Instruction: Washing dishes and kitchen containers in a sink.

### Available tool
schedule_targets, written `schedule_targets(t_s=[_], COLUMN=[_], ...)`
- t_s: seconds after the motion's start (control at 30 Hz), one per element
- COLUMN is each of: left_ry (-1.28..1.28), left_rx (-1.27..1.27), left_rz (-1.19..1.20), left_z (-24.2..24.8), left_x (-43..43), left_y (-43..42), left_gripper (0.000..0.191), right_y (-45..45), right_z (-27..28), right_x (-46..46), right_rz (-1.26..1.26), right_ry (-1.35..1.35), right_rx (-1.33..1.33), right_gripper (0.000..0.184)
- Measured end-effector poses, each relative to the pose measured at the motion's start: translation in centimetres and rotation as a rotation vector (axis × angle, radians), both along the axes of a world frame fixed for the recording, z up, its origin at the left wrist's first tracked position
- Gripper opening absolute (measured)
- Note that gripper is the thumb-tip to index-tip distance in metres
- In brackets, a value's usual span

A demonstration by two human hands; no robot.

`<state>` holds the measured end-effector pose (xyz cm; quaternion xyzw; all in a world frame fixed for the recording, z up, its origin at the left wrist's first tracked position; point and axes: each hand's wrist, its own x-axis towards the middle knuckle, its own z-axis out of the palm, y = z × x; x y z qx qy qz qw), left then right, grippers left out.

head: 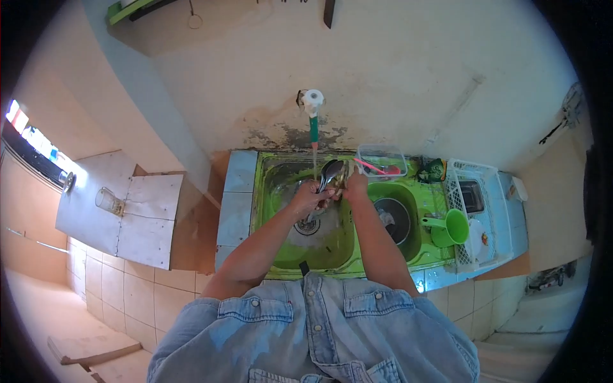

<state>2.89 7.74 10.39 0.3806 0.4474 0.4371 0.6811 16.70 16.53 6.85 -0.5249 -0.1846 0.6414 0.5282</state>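
Note:
Over the left basin of a green sink (306,262), my left hand (309,198) grips several metal spoons (330,171), their bowls pointing up and away from me. A thin stream of water falls from the tap (313,105), through its green hose end, beside the spoons. My right hand (355,185) is just to the right, close to the spoons, with curled fingers. Whether it holds something is too small to make out. Behind that hand stands a clear plastic container (383,155) with a pink utensil (373,166) lying in it.
The right basin holds a dark round pan (400,218). A green plastic dipper (452,229) stands on the drainboard, left of a white plastic rack (498,206) with dishes. A green packet (432,170) lies behind. On a side surface at left is a glass mug (110,202).

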Motion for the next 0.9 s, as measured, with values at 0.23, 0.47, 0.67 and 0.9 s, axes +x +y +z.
schedule_targets(t_s=[0.23,0.47,0.67,0.9], left_ry=[-0.063,0.47,0.024,0.155], left_rx=[-0.098,0.061,0.004,0.014], left_rz=[0.137,0.157,0.064,0.092], left_z=[-1.3,0.1,1.1,1.0], left_x=[-2.4,-2.1,-0.3,-1.5], left_y=[-0.1,-0.7,-1.9,-2.1], left_gripper=[0.015,0.012,0.012,0.013], right_y=[-4.1,-5.5,-3.0,-7.4], right_z=[-0.8,0.7,-0.1,2.5], right_x=[-3.3,-3.8,-1.1,-3.3], right_rz=[0.271,0.261,0.134,0.245], right_ry=[0.256,-0.341,-1.131,0.06], right_rx=[0.155,0.447,0.372,0.4], right_gripper=[0.034,0.033,0.031,0.031])
